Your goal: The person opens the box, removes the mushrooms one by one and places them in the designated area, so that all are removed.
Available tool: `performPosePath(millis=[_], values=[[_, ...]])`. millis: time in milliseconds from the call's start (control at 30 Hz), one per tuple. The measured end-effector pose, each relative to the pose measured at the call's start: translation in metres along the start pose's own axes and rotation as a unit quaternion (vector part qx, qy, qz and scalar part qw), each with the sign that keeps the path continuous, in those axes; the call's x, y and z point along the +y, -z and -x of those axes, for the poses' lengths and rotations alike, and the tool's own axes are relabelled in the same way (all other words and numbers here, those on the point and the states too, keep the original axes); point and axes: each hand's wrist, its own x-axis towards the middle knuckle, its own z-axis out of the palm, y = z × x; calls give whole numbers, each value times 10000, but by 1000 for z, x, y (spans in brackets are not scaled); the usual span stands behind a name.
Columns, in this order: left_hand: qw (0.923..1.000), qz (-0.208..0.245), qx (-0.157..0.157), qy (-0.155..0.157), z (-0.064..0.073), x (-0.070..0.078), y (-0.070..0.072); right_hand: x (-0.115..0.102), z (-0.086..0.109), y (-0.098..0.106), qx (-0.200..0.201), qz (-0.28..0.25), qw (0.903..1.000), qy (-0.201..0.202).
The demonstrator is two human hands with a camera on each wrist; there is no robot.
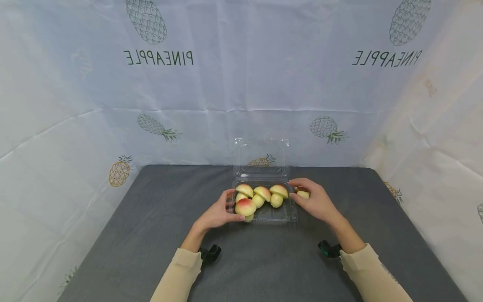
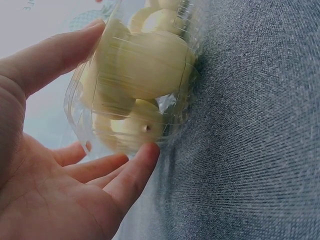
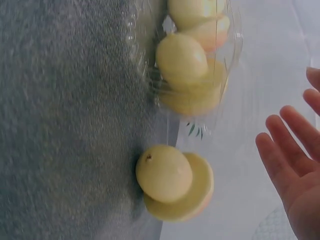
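A clear plastic clamshell box (image 1: pixel 277 216) stands on the table with its lid (image 1: pixel 260 151) raised at the back. Inside lie several mushroom-shaped pieces (image 1: pixel 245 206), pale yellow with reddish caps. My left hand (image 1: pixel 216 213) holds the box's left end, thumb near the front corner and fingers along the side wall (image 2: pixel 80 107). My right hand (image 1: pixel 314 200) is by the box's right edge, fingers loosely extended. Another mushroom-shaped piece (image 3: pixel 165 175) lies on the table just outside that edge, partly hidden by the right hand in the head view and apart from its fingers in the right wrist view.
The dark grey table (image 1: pixel 260 268) runs back to a hanging white cloth (image 1: pixel 241 84) printed with pineapples and mirrored lettering. Cloth also hangs at both sides. Black straps with small devices (image 1: pixel 210 253) sit on both wrists.
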Motion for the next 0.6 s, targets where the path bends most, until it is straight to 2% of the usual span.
performPosePath(millis=[333,600], values=[[10000,-2,2,10,0,1,0,-5,1,-16,-133,-102,9994,311],[10000,22,22,16,-2,-1,0,-13,0,-29,-291,-390,9982,339]])
